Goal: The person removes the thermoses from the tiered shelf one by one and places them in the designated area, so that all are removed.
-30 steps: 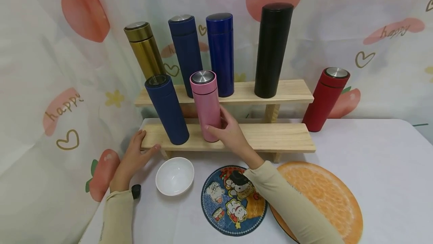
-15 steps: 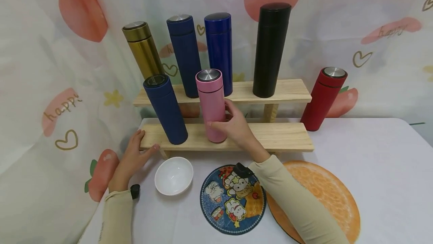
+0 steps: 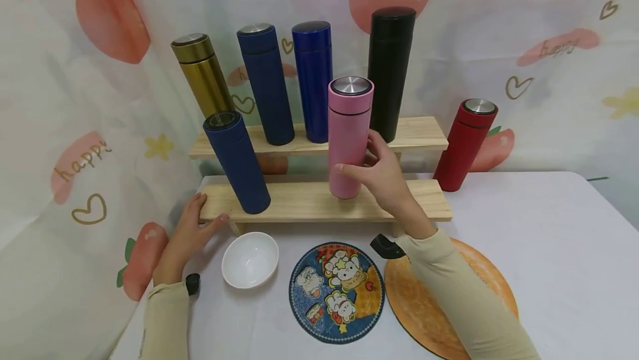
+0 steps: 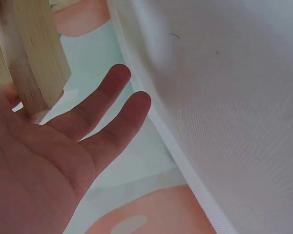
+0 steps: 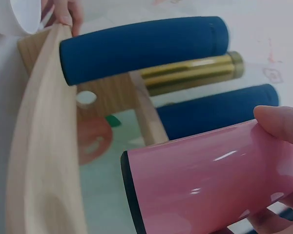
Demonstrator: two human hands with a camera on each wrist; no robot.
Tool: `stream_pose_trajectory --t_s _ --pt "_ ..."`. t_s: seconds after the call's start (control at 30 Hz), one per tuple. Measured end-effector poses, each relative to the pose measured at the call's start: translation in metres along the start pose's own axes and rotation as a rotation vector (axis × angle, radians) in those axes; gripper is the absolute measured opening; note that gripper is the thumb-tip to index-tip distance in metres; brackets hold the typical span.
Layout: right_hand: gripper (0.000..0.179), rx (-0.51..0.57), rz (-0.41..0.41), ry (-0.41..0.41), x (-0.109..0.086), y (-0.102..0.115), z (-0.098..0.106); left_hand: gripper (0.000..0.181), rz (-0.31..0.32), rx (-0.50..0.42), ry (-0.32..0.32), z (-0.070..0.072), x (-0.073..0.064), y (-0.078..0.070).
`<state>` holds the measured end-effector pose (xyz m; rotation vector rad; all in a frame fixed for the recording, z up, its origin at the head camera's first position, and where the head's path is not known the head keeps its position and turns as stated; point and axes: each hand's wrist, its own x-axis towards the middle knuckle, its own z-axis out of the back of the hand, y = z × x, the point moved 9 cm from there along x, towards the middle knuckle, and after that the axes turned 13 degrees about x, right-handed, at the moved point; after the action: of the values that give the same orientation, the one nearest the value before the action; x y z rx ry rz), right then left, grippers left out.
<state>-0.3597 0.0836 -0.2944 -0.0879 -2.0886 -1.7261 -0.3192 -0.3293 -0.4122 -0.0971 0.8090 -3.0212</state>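
Observation:
In the head view my right hand (image 3: 388, 176) grips a pink thermos bottle (image 3: 348, 143) with a steel-topped lid, thumb in front and fingers behind. The bottle is upright over the lower tier; in the right wrist view its dark base hangs clear of the board. My left hand (image 3: 188, 232) holds the left end of the lower tier of a wooden display stand (image 3: 299, 203). Two of its fingers (image 4: 118, 124) stick out straight in the left wrist view. A dark blue thermos (image 3: 237, 163) stands on the lower tier, between the two hands.
On the upper tier stand a gold thermos (image 3: 203, 80), two blue ones and a tall black one (image 3: 391, 66). A red thermos (image 3: 464, 146) stands right of the stand. In front lie a white bowl (image 3: 249, 260), a round cartoon mat (image 3: 329, 293) and an orange mat (image 3: 424, 304).
My right hand has carried the pink thermos to the right and lifted it off the lower tier. The left hand keeps its place on the stand while the head view has shifted slightly.

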Motion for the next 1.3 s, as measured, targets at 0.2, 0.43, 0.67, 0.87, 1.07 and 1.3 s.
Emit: stream_pose_trajectory --t_s 0.2,0.43,0.67,0.87,1.07,1.3 --pt "0.075 0.009 0.002 -0.05 -0.011 0.021 0.028 0.101 -0.006 -0.004 0.002 -0.002 -0.001 0.0" --pt "0.067 -0.002 0.069 -0.14 -0.024 0.044 0.065 0.1 -0.01 0.012 0.006 -0.002 -0.003 0.0" --pt "0.068 0.07 0.1 -0.236 -0.037 0.061 0.106 0.101 -0.009 0.015 0.007 -0.002 -0.003 -0.001" --pt "0.069 0.136 0.167 -0.313 -0.045 0.078 0.14 0.099 -0.017 0.021 -0.003 -0.002 -0.002 -0.003" --pt "0.068 0.139 0.189 -0.359 -0.052 0.086 0.168 0.101 -0.005 0.015 0.006 -0.002 -0.003 0.001" --pt "0.074 0.085 0.204 -0.433 -0.06 0.088 0.199 0.099 -0.012 0.016 -0.005 -0.002 -0.002 -0.001"
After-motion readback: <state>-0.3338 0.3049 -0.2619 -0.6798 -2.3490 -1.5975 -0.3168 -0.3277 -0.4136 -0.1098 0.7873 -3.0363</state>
